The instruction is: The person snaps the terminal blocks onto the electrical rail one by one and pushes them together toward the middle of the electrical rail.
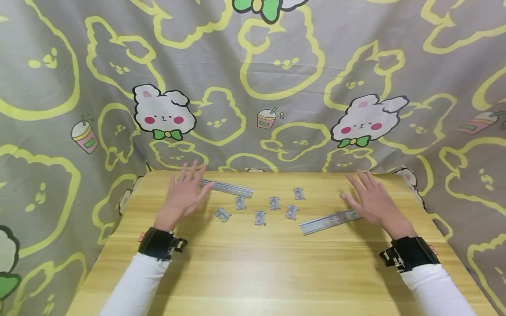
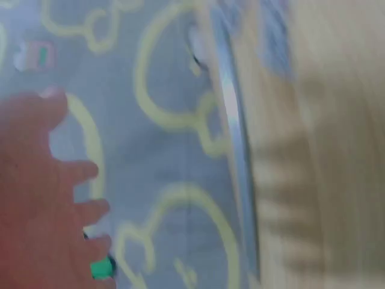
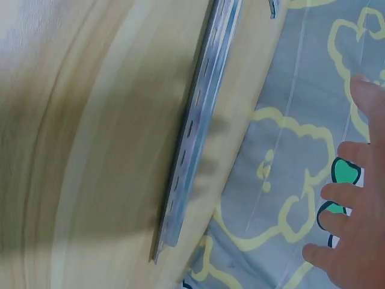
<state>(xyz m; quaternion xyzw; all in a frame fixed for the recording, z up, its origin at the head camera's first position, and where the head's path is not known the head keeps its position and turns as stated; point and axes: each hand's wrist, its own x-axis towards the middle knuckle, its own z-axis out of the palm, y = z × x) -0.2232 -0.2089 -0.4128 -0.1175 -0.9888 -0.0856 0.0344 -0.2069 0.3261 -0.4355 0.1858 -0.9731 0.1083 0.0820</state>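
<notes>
The fingers of both hands are spread and slightly bent, with nothing in their grasp. The left hand (image 1: pixel 183 195) is left of centre in the head view, over the outer end of one slotted metal rail (image 1: pixel 232 189); the right hand (image 1: pixel 373 202), right of centre, is by the outer end of a second slotted metal rail (image 1: pixel 330 221). In the right wrist view that second rail lies on bare wood, with a gap between it and the fingers; the left wrist view is blurred, though its rail also appears apart from the hand.

Between the rails, around the middle of the frame, six small grey clips (image 1: pixel 260 217) lie scattered on the wooden desk (image 1: pixel 257 267) (their finer detail is too small to read). None sits on a rail, so I would judge that any fitting together is wholly left to do; only the laying out looks done.

Farther out come black wrist straps (image 1: pixel 156 242), white sleeves (image 1: pixel 132 283) and, across the upper frame, a rabbit-print curtain (image 1: pixel 205 66).
</notes>
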